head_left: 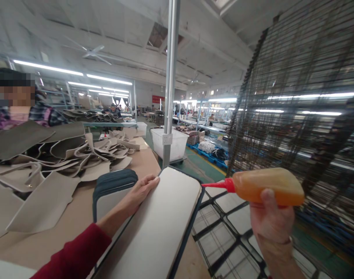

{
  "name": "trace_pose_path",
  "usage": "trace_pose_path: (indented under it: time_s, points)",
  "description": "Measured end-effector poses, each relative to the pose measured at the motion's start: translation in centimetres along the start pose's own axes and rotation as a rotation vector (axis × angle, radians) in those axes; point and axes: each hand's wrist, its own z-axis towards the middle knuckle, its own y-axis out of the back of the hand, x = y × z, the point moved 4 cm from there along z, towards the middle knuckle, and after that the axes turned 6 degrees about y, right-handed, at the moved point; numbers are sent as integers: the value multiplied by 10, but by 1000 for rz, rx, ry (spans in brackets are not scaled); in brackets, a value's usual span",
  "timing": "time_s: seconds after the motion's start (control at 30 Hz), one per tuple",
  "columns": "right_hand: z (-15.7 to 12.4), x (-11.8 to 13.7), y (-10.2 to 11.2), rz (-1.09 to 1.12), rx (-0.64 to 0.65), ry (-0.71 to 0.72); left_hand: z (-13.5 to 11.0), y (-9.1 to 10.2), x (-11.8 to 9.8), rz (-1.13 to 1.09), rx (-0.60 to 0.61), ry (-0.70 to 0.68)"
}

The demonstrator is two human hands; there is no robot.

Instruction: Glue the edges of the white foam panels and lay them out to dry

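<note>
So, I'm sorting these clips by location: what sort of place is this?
Likely a factory workshop: cut grey-beige pieces lie heaped on the worktable, rows of strip lights hang overhead, and a large white bin stands beyond.

Squeeze bottle (pixel 277 182): translucent plastic, smooth and glossy; nozzle (pixel 227 185): opaque red plastic. Panel (pixel 153 217): smooth, matt white face. Sleeve (pixel 75 252): matt red cloth. Cut pieces (pixel 45 201): leather-like, matt. Surface (pixel 68 226): smooth, matt, board-like. Post (pixel 168 85): smooth metal, dull sheen. Bin (pixel 179 145): white plastic.
</note>
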Motion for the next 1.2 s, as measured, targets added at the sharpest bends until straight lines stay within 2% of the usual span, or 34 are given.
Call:
trace_pose_path:
  time_s: [0.47, 0.7, 1.0, 1.2]
  points:
    - [-6, -7, -6, -37, 48, -64, -11, 18, 3, -21, -4, 19]
    - [-5, -5, -10, -7, 34, -43, -15, 24, 2, -28, 44, -6]
    - [-26, -8, 1, -40, 117, -41, -9, 17, 5, -97, 33, -1]
    - [-41, -8, 2, -28, 101, -98, 3, 10, 7, -141, 64, 21]
